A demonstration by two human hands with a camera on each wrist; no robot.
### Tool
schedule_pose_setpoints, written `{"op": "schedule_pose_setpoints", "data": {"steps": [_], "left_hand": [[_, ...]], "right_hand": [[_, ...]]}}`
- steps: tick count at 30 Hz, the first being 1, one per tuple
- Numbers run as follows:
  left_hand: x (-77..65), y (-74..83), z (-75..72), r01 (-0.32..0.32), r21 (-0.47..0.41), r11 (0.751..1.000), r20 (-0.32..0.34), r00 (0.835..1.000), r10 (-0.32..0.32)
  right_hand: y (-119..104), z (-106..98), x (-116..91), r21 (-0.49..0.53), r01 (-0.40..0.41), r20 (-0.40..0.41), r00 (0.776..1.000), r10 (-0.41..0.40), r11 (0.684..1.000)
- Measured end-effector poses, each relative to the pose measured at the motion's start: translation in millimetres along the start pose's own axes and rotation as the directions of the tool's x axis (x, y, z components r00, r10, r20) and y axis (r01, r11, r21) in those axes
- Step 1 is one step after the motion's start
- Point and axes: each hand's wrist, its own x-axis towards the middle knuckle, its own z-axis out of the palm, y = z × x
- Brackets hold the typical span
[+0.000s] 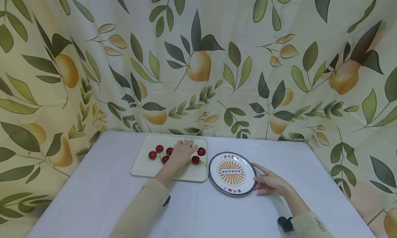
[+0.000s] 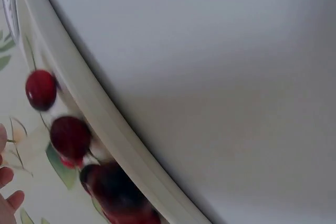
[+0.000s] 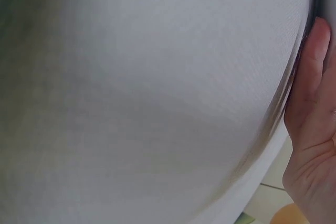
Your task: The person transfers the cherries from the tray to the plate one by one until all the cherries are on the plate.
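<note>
Several dark red cherries (image 1: 152,155) with green stems lie in a cream rectangular tray (image 1: 139,169). My left hand (image 1: 181,153) is over the middle of the tray, fingers pointing away and spread a little. Cherries lie on both sides of it, and its palm side is hidden from the head view. In the left wrist view only some fingers (image 2: 6,203) show, at the left edge. To the right of the tray is a round white plate (image 1: 232,172) with a dark rim and an orange ray pattern. My right hand (image 1: 271,183) holds the plate's right rim, thumb over the edge.
A white cloth (image 1: 192,214) covers the table. Behind it and at the sides hangs a curtain (image 1: 235,103) printed with fruit and leaves. The tray's right edge and the plate's left rim are very close together.
</note>
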Motion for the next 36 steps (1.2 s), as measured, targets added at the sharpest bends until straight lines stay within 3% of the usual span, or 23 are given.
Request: {"op": "schedule_pose_setpoints", "data": {"steps": [10,18,25,36], "left_hand": [[36.8,54.8,11.0,-0.042,0.05,0.998,-0.007,0.999,0.043],[57.8,93.6,23.1,-0.006,0.044,0.999,0.085,0.996,0.002],[67.2,120.0,25.6,-0.008,0.05,0.999,0.118,0.993,0.002],[68.9,140.8,36.4,0.001,0.066,0.998,0.116,0.993,-0.009]], "right_hand": [[1,-1,0,-0.031,-0.013,-0.013,1.0,0.012,0.999],[1,-2,3,-0.028,-0.007,0.008,1.0,0.007,1.0],[-1,-2,3,-0.025,0.001,0.022,1.0,0.0,1.0],[1,-3,5,-0.026,0.0,0.022,1.0,0.0,1.0]]}}
